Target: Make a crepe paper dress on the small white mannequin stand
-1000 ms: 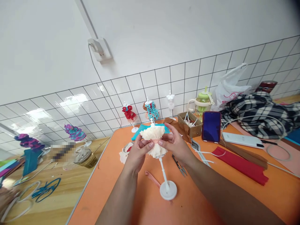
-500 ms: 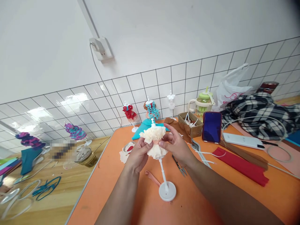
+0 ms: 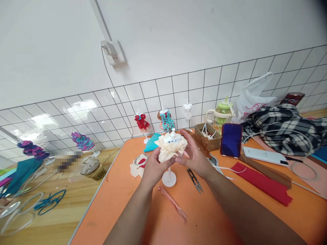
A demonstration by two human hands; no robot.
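Observation:
A small white mannequin on a round white base [image 3: 169,179] wears a cream ruffled dress [image 3: 171,148], its top tilted toward the camera. My left hand [image 3: 153,167] grips the dress from the left side, thumb pressed on the lower ruffle. From the right, my right hand [image 3: 192,158] pinches the same ruffle with its thumb, while its other fingers reach behind the dress, partly hidden. Below the base lies a pink strip [image 3: 173,204] on the orange table [image 3: 122,211]. Black thread snips [image 3: 195,181] rest right of the base.
Behind stand a red-dressed mannequin [image 3: 142,122], a blue-flowered one [image 3: 167,119] and a bare one [image 3: 187,113]. At right are a cardboard box [image 3: 214,143], a phone [image 3: 231,140], red cloth [image 3: 263,183] and a green-lidded bottle [image 3: 223,114]. A glass jar [image 3: 93,169] stands left.
The mannequin has tilted, its base moving back and left, so the dress's top faces the camera. Both hands stay on the dress; the pink strip shows more fully.

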